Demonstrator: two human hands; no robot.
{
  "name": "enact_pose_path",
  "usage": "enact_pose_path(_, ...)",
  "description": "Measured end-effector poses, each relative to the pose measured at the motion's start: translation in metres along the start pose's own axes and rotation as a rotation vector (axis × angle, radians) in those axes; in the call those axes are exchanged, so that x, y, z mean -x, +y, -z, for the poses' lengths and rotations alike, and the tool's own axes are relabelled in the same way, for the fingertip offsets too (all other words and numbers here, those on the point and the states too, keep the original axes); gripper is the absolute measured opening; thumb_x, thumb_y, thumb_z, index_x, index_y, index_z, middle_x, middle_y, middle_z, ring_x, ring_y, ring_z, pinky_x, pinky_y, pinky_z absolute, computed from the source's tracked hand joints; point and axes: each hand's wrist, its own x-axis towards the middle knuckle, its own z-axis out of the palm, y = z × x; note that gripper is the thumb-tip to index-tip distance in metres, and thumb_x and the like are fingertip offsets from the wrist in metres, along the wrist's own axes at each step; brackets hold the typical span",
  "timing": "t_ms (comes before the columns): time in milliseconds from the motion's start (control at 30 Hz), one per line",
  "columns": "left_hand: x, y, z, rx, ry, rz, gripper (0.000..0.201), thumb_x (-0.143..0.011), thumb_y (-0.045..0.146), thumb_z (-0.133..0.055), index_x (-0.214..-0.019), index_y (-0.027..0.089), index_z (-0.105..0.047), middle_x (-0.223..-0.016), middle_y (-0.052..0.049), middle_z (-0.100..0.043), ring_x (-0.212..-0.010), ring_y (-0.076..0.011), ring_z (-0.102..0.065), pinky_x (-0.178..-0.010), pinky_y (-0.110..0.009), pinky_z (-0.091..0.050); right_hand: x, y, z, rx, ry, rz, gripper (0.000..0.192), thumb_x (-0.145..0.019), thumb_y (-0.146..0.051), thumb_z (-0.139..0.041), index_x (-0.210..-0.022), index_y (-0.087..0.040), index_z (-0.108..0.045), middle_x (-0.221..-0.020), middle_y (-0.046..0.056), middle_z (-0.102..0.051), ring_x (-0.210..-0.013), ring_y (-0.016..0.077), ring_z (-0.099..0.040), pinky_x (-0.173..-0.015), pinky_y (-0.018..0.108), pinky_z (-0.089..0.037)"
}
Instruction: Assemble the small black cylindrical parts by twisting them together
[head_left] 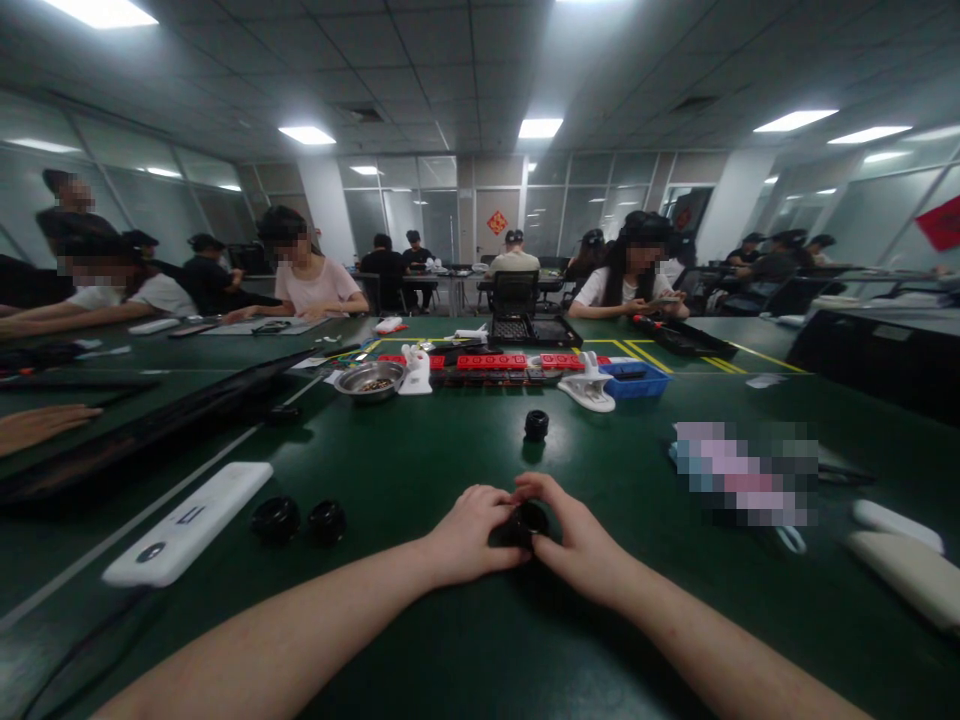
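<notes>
My left hand (476,530) and my right hand (574,540) meet over the green table. Between them they grip a glossy black round part (531,522) with a hollow top, fingers curled around it from both sides; its lower portion is hidden. Straight ahead, a similar black ribbed cylinder (536,426) stands upright on the table. To the left of my left hand, two more black round parts sit side by side, one (275,520) slightly larger than the other (327,522). Their exact kind cannot be made out.
A white power strip (195,520) with a cord lies at left. Farther off are a metal bowl (367,382) of small pieces, white clamps (589,385), red blocks (491,362) and a blue bin (637,380). A pixelated pouch (742,475) lies right. Co-workers sit across the table.
</notes>
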Motion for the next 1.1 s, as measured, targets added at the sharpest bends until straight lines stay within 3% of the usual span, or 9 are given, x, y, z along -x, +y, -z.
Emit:
enact_pose_path(133,0.0004,0.0005,0.0002,0.004,0.006,-0.004,0.037,-0.073,0.040,-0.065,-0.104,0.020,-0.058,-0.112,-0.005,-0.053,-0.106,-0.0237,-0.044,-0.093,-0.037,-0.033,-0.0003,0.0006,0.0000,0.067,0.052,-0.023,0.053,-0.067,-0.010,-0.052,-0.118,-0.017,-0.039,-0.116,0.011,-0.051,-0.110,0.0232,-0.047,-0.095,0.043,-0.035)
enact_pose_path(267,0.0013,0.0023,0.0008,0.025,0.012,0.018,0.041,-0.073,0.040,-0.065,-0.109,0.021,-0.055,-0.109,-0.004,-0.055,-0.103,-0.0230,-0.045,-0.091,-0.036,-0.035,-0.0028,0.0022,-0.0025,0.154,0.118,-0.089,0.049,-0.068,-0.023,-0.061,-0.113,-0.014,-0.043,-0.102,0.011,-0.055,-0.098,0.0245,-0.052,-0.087,0.043,-0.041)
enact_pose_path(367,0.0010,0.0021,0.0002,0.022,0.006,0.014,0.037,-0.074,0.039,-0.064,-0.106,0.021,-0.057,-0.110,-0.004,-0.054,-0.104,-0.0230,-0.045,-0.091,-0.036,-0.035,-0.0030,0.0012,-0.0034,0.125,0.086,-0.094,0.045,-0.068,-0.016,-0.058,-0.110,-0.015,-0.044,-0.098,0.008,-0.056,-0.095,0.0225,-0.054,-0.086,0.040,-0.043)
enact_pose_path(467,0.0001,0.0005,-0.0007,0.008,-0.005,0.008,0.036,-0.074,0.040,-0.063,-0.104,0.021,-0.058,-0.114,-0.004,-0.052,-0.106,-0.0238,-0.044,-0.094,-0.037,-0.033,-0.0007,-0.0013,-0.0023,0.041,0.011,-0.024,0.053,-0.064,-0.004,-0.050,-0.115,-0.017,-0.041,-0.107,0.008,-0.055,-0.102,0.0204,-0.052,-0.092,0.038,-0.039)
enact_pose_path(600,-0.0002,0.0004,0.0004,0.004,-0.018,0.021,0.035,-0.074,0.041,-0.063,-0.102,0.022,-0.058,-0.114,-0.005,-0.052,-0.106,-0.0244,-0.043,-0.094,-0.038,-0.033,0.0008,-0.0027,-0.0004,0.076,0.018,0.000,0.058,-0.065,-0.008,-0.053,-0.120,-0.017,-0.039,-0.119,0.011,-0.050,-0.112,0.0235,-0.045,-0.097,0.042,-0.035)
enact_pose_path(767,0.0004,0.0037,0.0025,0.019,0.000,0.018,0.030,-0.074,0.039,-0.063,-0.099,0.022,-0.059,-0.110,-0.004,-0.054,-0.103,-0.0230,-0.045,-0.092,-0.036,-0.034,-0.0026,0.0015,-0.0014,0.154,0.090,-0.090,0.055,-0.066,-0.022,-0.064,-0.117,-0.016,-0.043,-0.106,0.010,-0.055,-0.102,0.0249,-0.051,-0.090,0.043,-0.040)
enact_pose_path(900,0.0000,0.0036,0.0019,0.037,0.003,0.026,0.034,-0.072,0.037,-0.065,-0.102,0.022,-0.057,-0.110,-0.004,-0.054,-0.103,-0.0234,-0.045,-0.093,-0.037,-0.033,-0.0026,0.0026,-0.0032,0.115,0.059,-0.098,0.051,-0.066,-0.015,-0.060,-0.115,-0.016,-0.043,-0.101,0.008,-0.056,-0.097,0.0224,-0.054,-0.088,0.039,-0.042)
enact_pose_path(1100,-0.0011,0.0040,0.0033,0.043,0.002,0.047,0.034,-0.070,0.037,-0.066,-0.098,0.020,-0.057,-0.108,-0.005,-0.055,-0.103,-0.0245,-0.046,-0.093,-0.038,-0.034,-0.0002,0.0003,-0.0027,0.111,0.018,-0.010,0.058,-0.064,-0.007,-0.054,-0.119,-0.015,-0.040,-0.121,0.013,-0.048,-0.114,0.0242,-0.043,-0.098,0.042,-0.034)
